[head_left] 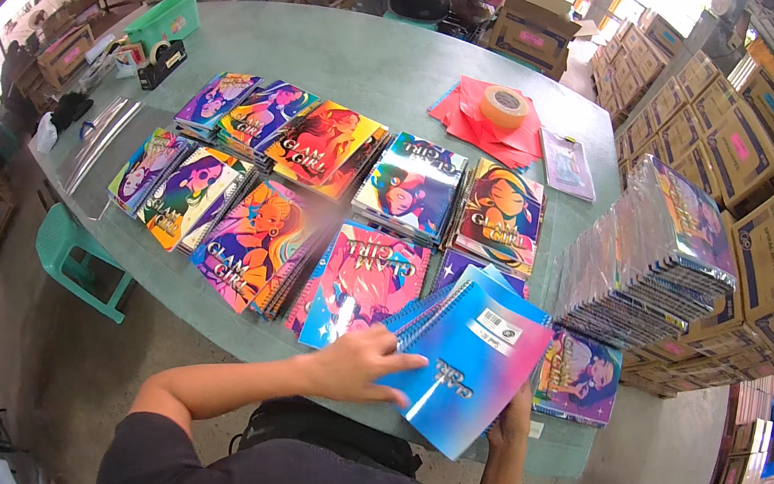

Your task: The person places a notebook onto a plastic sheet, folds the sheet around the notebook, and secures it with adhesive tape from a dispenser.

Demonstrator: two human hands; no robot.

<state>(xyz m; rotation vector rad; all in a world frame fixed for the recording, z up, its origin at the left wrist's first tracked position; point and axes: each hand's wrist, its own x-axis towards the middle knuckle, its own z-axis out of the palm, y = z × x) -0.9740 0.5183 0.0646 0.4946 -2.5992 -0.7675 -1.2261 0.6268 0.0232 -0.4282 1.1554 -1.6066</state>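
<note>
Head view: I look down on my two hands working a blue-and-pink spiral notebook [471,369] at the near edge of the round green worktop [356,55]. My left hand [357,364] lies flat on the lower left of its back cover, fingers [401,393] spread and pressing down, not pinching. My right hand [513,419] comes up from beneath the notebook's right edge; its fingers are hidden behind the cover, so I cannot tell whether they curl round it or only prop it. The notebook sits tilted, its spiral binding running up and away from my left fingers, one corner hanging past the worktop rim toward me.

Just beyond my left fingertips lie rows of colourful notebooks [313,200], overlapped like tiles. Past my right fingers a tall stack of wrapped notebooks [653,259] stands, and farther off a roll of tape [505,106] rests on red sheets [472,119].

I judge the notebook light, with a glossy cover that may slide under a flat palm. The cover bends easily, so the firmer hold is along the wire spine or by pinching the whole thickness at an edge.
</note>
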